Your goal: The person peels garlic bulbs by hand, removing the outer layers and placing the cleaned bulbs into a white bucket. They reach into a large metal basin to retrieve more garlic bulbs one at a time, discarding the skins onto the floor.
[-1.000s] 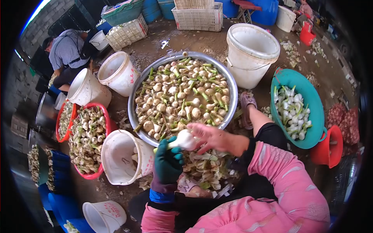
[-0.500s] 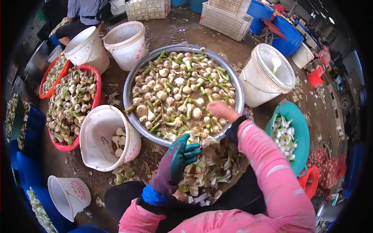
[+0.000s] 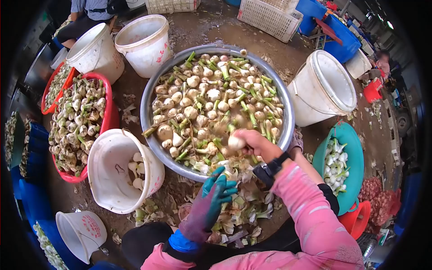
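A wide metal basin [image 3: 288, 118] holds many bulbs with cut green stems in murky water. My bare right hand [image 3: 256, 143] is closed round a pale bulb [image 3: 236, 142] over the basin's lower right part. Just below the near rim, my left hand [image 3: 215, 198], in a teal and purple glove, has its fingers spread and holds nothing. Loose peelings [image 3: 245, 202] lie beneath it on the floor.
White buckets stand left [image 3: 108, 180], behind [image 3: 150, 63] and right [image 3: 310, 101] of the basin. A red tub [image 3: 112, 108] of bulbs is at left, a teal basin [image 3: 357, 171] of cleaned bulbs at right. Plastic crates [image 3: 270, 20] and a seated person [image 3: 92, 15] are further back.
My right hand has moved left and down and now visibly holds a pale bulb. My left hand's fingers have spread. The whole view has shifted slightly.
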### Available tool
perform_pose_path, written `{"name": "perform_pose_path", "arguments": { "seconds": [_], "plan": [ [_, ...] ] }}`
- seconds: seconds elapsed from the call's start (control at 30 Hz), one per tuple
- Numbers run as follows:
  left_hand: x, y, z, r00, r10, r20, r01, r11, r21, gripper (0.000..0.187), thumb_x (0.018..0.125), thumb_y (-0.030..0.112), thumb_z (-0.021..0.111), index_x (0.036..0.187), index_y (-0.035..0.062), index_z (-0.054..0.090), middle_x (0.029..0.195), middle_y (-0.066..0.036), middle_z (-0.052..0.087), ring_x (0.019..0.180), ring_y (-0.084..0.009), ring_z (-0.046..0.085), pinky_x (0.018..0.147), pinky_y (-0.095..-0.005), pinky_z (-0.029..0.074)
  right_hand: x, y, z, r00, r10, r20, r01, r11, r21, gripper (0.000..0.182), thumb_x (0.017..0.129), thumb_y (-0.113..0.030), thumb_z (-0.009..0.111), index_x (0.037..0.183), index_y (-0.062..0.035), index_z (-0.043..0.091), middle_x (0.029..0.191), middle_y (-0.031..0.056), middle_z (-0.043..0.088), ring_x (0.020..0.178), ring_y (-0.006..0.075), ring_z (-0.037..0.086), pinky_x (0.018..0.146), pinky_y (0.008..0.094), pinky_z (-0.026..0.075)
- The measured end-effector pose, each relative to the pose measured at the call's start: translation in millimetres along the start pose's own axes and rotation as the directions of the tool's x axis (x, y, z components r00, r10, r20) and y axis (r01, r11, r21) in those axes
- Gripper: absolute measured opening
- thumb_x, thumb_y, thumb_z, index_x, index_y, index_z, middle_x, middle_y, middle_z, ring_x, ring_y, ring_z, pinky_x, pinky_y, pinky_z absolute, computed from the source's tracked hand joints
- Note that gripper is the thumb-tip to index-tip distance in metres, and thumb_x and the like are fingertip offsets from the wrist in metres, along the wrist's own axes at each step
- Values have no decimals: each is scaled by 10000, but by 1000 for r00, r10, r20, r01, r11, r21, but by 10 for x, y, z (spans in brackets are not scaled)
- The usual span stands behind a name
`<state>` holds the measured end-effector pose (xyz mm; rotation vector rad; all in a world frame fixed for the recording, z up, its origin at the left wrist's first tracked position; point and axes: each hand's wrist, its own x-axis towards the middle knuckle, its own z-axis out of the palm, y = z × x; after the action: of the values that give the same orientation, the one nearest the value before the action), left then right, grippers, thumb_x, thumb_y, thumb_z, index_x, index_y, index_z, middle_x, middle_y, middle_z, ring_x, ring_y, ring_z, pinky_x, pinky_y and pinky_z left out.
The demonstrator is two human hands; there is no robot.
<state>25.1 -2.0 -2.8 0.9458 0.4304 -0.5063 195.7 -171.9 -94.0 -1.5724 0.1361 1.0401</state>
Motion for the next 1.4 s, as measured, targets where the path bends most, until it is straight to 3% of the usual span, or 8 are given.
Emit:
{"name": "perform_pose_path", "arguments": {
  "seconds": [0.17, 0.3, 0.57, 0.67, 0.73, 1.1, 1.23, 1.4],
  "plan": [
    [-77, 46, 176, 765, 622, 168, -500, 409, 763, 609, 802, 167, 569, 1301, 27, 249, 1078, -139, 491, 937, -175, 514, 814, -274, 405, -998, -83, 535, 973, -108, 204, -12, 858, 513, 416, 872, -392, 262, 943, -80, 529, 744, 180, 615, 407, 159, 516, 275, 216, 310],
    [-191, 30, 221, 934, 318, 162, -345, 921, 179, 487, 796, 229, 591, 1189, 10, 407, 995, -68, 534, 884, -130, 523, 760, -237, 421, -1562, -99, 854, 999, -44, -14, 45, 894, 446, 294, 882, -337, 345, 899, -98, 516, 656, 44, 580, 425, 146, 495, 335, 222, 370],
    [-422, -70, 128, 898, 104, 428, 77, 920, -385, 358, 900, 318, 372, 1146, 64, 431, 972, -58, 555, 768, -171, 568, 741, -365, 453, -2121, -119, 870, 767, -641, 23, 574, 669, -472, 234, 808, -157, 432, 642, -15, 513, 547, 102, 514, 477, 164, 520, 485, 321, 401],
    [-448, -76, 160, 933, 191, 304, -66, 924, -378, 327, 899, 291, 381, 1119, 59, 451, 942, -55, 563, 743, -166, 562, 708, -350, 457, -2193, -221, 773, 712, -585, 388, 627, 283, -725, 224, 806, -218, 483, 724, -23, 557, 575, 127, 521, 538, 215, 529, 519, 334, 409],
    [-418, -33, 91, 861, 444, 248, -471, 880, 57, 295, 882, 222, 424, 1086, 11, 454, 900, -55, 564, 745, -141, 552, 700, -294, 449, -2149, -253, 783, 750, -649, 130, 543, 490, -682, 224, 804, -239, 498, 781, -26, 561, 589, 136, 529, 550, 248, 533, 527, 347, 412],
    [-306, 100, 162, 929, 364, 66, -357, 834, 420, 443, 845, 256, 502, 1206, 25, 392, 1027, -46, 525, 895, -121, 519, 731, -250, 444, -1666, -173, 846, 637, -764, 105, 571, 376, -730, 222, 811, -189, 465, 679, -11, 478, 639, 165, 504, 618, 335, 514, 566, 403, 412],
    [-262, 49, 215, 892, 451, 19, -409, 789, 460, 489, 795, 77, 566, 1223, -22, 352, 1057, -84, 516, 945, -142, 502, 814, -246, 410, -1707, -93, 846, 532, -774, 343, 442, -91, -892, 94, 702, -115, 491, 668, -36, 528, 641, 94, 519, 586, 236, 556, 463, 359, 440],
    [-123, -46, -126, 949, 307, 76, -308, 846, 435, 369, 846, 218, 448, 1145, 2, 437, 1054, -93, 515, 909, -170, 525, 758, -290, 440, -1741, -117, 881, 630, -776, 32, 388, 278, -879, 200, 676, -229, 519, 569, -63, 546, 577, 125, 553, 537, 276, 562, 467, 384, 438]
  ]
}}
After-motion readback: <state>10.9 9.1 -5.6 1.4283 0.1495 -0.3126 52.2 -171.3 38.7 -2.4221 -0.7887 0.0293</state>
